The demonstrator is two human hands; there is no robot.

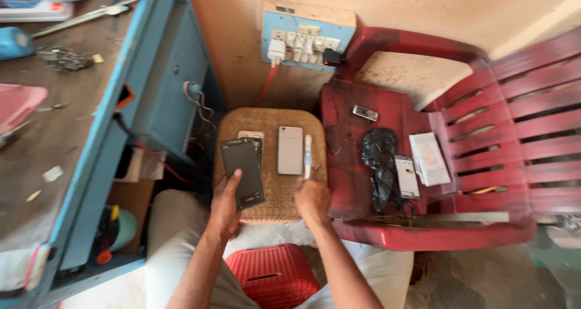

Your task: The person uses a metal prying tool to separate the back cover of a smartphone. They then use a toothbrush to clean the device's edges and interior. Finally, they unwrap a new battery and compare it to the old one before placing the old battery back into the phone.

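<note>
Black phone (242, 173) is clamped in the left grip (226, 206), its long axis pointing away over the wicker stool (272, 197). Just ahead of the right grip (312, 199), which is closed on a white pen (307, 156), a white phone (290, 150) lies lengthwise.

A phone-repair workshop: cluttered workbench (54, 133), opened phones (290, 150) (wall sockets (302, 43) too).

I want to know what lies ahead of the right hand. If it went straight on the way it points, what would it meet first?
Most likely the white pen-like tool on the wicker stool: the right hand points up along it, fingertips at or near its lower end. Contact is unclear through blur.
</note>
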